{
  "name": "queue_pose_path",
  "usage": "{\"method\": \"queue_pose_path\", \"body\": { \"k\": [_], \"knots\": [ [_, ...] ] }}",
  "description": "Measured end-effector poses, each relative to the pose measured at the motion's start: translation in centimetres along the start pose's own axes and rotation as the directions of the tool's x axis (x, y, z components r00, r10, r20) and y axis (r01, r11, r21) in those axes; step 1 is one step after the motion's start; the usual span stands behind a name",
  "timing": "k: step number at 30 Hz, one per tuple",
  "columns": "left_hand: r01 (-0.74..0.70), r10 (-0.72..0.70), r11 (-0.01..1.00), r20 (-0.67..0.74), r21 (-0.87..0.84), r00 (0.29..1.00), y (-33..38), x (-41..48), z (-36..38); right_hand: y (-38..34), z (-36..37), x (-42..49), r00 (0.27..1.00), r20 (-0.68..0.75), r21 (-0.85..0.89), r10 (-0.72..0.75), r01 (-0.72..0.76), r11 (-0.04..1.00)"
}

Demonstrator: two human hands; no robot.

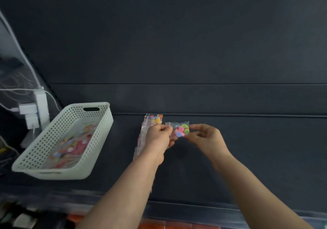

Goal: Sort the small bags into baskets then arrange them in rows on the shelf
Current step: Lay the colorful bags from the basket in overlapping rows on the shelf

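Both hands meet over the dark shelf; the left hand pinches the left edge of a small clear bag of coloured buttons, fingers closed on it; the right hand pinches its right edge, the other fingers loosely curled; at ten o'clock from the bag, a row of like bags lies on the shelf, partly hidden by the left hand; at nine o'clock, well apart, a white perforated basket holds more bags.
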State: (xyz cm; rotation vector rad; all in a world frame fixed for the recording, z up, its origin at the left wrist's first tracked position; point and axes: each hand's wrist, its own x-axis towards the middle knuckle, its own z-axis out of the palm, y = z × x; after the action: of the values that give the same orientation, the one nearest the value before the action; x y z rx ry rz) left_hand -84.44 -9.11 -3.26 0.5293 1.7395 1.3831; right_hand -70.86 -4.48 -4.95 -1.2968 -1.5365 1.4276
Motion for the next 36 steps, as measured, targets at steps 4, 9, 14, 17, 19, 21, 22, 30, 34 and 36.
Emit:
{"method": "queue_pose_path", "body": {
  "k": [4,9,14,17,19,21,22,30,34,36],
  "knots": [
    [-0.009,0.009,1.000,-0.053,0.001,0.999,0.3,0.0,0.1,0.7,-1.4,0.1,0.999,0.006,0.001,0.035,-0.035,0.999],
    [0.004,-0.009,0.998,0.077,0.061,0.997,0.3,-0.4,1.3,-0.3,-1.4,-0.7,0.994,0.097,0.139,0.044,-0.058,0.989],
    [-0.027,0.013,0.992,0.113,0.121,0.993,-0.2,-0.2,1.9,-0.2,-1.8,-0.6,0.994,0.070,0.179,0.087,-0.098,0.979],
    [-0.141,0.110,0.960,0.140,0.240,0.984,-0.2,0.3,1.7,-0.4,-2.0,-0.2,0.974,0.148,0.169,0.170,-0.194,0.966],
    [-0.190,0.142,0.942,0.186,0.277,0.972,-0.1,0.5,1.6,-0.5,-2.0,0.3,0.972,0.134,0.156,0.194,-0.214,0.964],
    [-0.203,0.146,0.939,0.211,0.279,0.967,0.0,0.7,1.5,-0.6,-1.8,0.6,0.978,0.097,0.149,0.185,-0.198,0.969],
    [-0.200,0.142,0.941,0.217,0.273,0.966,0.0,0.8,1.4,-0.6,-1.7,0.7,0.982,0.083,0.155,0.172,-0.183,0.971],
    [-0.159,0.121,0.963,0.177,0.216,0.977,-0.3,1.7,1.5,-0.6,-1.5,0.7,0.995,0.048,0.220,0.083,-0.091,0.971],
    [-0.055,0.025,0.982,0.162,0.180,0.987,-1.3,2.1,1.7,0.5,-1.7,0.7,0.991,0.025,0.131,0.132,-0.134,0.982],
    [-0.021,-0.009,0.980,0.148,0.197,0.989,-1.9,2.3,2.0,1.2,-1.7,1.1,0.987,-0.020,0.114,0.161,-0.158,0.981]
  ]
}}
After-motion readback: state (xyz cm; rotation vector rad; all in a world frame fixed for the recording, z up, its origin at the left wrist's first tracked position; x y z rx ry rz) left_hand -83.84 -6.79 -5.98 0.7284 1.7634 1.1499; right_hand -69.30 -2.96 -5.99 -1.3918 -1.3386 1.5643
